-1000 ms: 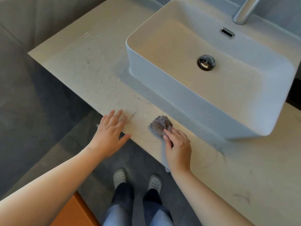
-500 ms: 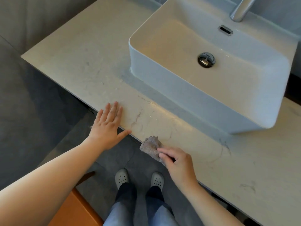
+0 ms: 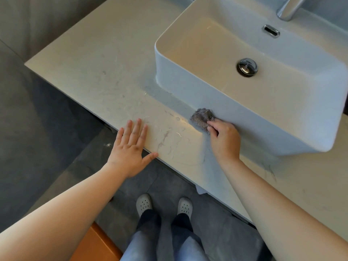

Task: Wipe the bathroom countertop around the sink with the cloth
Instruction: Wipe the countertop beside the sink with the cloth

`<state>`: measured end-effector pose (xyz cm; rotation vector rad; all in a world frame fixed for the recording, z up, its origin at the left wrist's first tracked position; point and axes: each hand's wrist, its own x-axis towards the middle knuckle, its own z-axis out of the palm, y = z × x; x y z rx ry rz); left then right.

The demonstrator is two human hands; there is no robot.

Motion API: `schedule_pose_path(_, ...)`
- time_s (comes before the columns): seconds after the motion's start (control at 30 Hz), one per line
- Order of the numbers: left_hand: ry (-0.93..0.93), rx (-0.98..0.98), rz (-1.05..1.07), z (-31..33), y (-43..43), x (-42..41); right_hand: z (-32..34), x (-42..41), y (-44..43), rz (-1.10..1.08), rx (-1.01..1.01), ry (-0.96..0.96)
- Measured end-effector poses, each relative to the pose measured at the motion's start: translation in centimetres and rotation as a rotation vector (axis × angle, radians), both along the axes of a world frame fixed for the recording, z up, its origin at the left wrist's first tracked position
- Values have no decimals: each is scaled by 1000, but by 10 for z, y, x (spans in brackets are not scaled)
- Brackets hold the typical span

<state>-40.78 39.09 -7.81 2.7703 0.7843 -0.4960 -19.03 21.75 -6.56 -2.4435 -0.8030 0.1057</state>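
Against the sink [image 3: 188, 87] wall, a crumpled grey cloth [image 3: 201, 118] lies on the marbled countertop [image 3: 105, 72], pinched by the right hand [image 3: 225, 141]; the left hand [image 3: 130, 147] lies flat, fingers spread, holding nothing.

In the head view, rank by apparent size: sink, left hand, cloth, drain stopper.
1. sink
2. left hand
3. cloth and drain stopper look about alike; the right hand covers part of the cloth, so unranked.

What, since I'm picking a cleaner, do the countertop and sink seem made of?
Countertop: likely marble or marble-look quartz, pale with grey veins, low sheen. Sink: probably glazed ceramic, smooth uniform white with soft reflections.
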Motion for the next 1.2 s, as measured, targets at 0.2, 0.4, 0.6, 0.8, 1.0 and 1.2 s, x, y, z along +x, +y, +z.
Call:
schedule_pose_path(0.2,6,15,0,-2,0,0,-9,-13,7,-35,57,-14)
schedule_pose_path(0.4,-7,16,10,-3,-1,0,-6,-44,11,65,43,35)
schedule_pose_path(0.6,-45,9,-11,-3,3,-3,-5,-86,-1,103,73,52)
schedule_pose_path(0.8,-159,-9,-34,7,14,-12,2,-114,-14,161,79,131)
schedule_pose_path(1.0,-210,24,14,17,27,-11,24,-94,-18,134,133,281)
schedule_pose_path(1.2,-112,25,129,10,52,-4,27,-29,20,-8,129,116)
